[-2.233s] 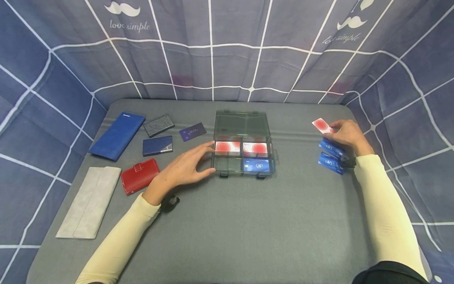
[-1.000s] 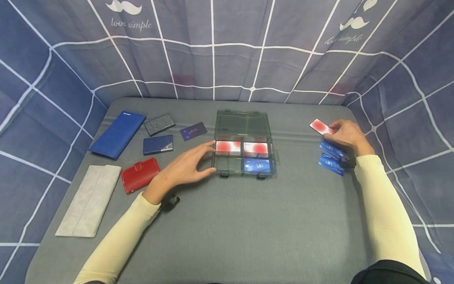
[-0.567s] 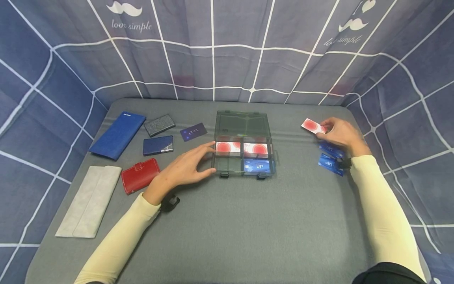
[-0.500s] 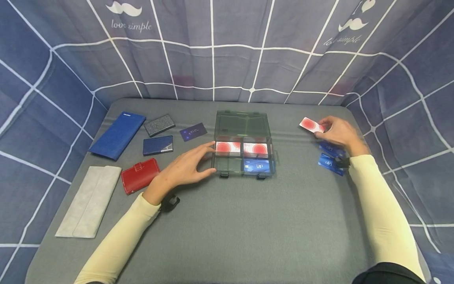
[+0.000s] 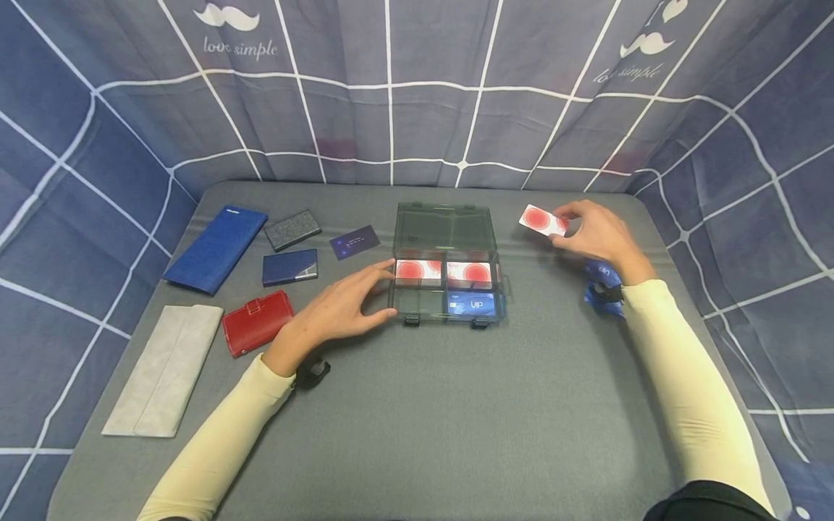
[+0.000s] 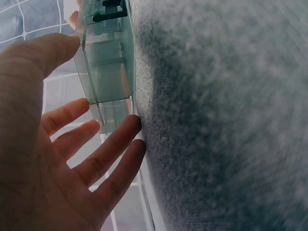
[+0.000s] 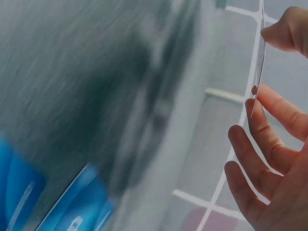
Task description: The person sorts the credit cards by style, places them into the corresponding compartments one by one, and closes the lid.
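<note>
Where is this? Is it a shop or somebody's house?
Probably neither: it looks like a small tabletop work booth. A grey table is walled by blue checked cloth, with a clear box of cards and a red wallet laid out.

Staged tabletop booth: grey felt table [image 5: 417,434], blue checked cloth backdrop [image 5: 391,87] draped around it.

"VIP" stands on the blue card [image 5: 473,304] in the box; "love simple" on the backdrop cloth [image 5: 237,47].

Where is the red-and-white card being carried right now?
In the head view, the red-and-white card is pinched in the right hand, right of the open organizer box.
</note>
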{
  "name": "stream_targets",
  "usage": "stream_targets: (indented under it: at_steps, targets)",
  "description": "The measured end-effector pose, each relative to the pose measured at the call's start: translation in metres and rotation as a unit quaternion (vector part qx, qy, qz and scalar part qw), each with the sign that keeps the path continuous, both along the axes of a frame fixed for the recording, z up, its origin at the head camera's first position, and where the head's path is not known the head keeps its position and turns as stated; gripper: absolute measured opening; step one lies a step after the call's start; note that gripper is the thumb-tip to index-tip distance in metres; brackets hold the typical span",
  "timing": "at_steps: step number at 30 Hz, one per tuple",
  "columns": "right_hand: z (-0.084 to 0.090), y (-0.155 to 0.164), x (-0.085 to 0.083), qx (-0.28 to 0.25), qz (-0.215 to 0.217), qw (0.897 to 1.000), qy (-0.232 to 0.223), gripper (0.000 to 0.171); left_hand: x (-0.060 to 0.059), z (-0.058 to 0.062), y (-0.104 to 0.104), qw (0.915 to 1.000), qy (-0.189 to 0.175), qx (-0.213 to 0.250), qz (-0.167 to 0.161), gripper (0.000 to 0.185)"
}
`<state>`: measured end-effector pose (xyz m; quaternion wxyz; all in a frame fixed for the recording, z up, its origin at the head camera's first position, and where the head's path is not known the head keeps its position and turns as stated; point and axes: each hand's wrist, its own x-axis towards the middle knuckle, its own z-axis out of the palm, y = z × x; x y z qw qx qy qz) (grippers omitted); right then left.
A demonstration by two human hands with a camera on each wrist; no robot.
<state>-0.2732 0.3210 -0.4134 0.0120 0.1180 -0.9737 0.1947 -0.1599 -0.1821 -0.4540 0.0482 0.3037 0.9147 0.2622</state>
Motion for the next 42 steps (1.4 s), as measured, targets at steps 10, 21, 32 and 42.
stream_targets:
  at_steps: [10, 21, 32, 42]
  targets:
    - [0.009, -0.041, 0.004, 0.005, 0.038, 0.999, 0.033, 0.053, 0.000, -0.001, 0.000, 1.0000, 0.001, 0.001, -0.003, 0.067]
    - [0.019, -0.084, 0.009, 0.012, 0.093, 0.995, 0.042, 0.053, -0.001, -0.001, 0.000, 1.0000, 0.001, 0.004, -0.002, 0.069]
    - [0.024, -0.125, 0.017, 0.036, 0.142, 0.989, 0.032, 0.055, -0.002, 0.000, -0.001, 1.0000, 0.001, 0.000, -0.003, 0.069]
    - [0.021, -0.164, 0.028, 0.092, 0.205, 0.974, 0.016, 0.052, -0.001, -0.001, 0.000, 1.0000, 0.001, 0.001, -0.004, 0.068]
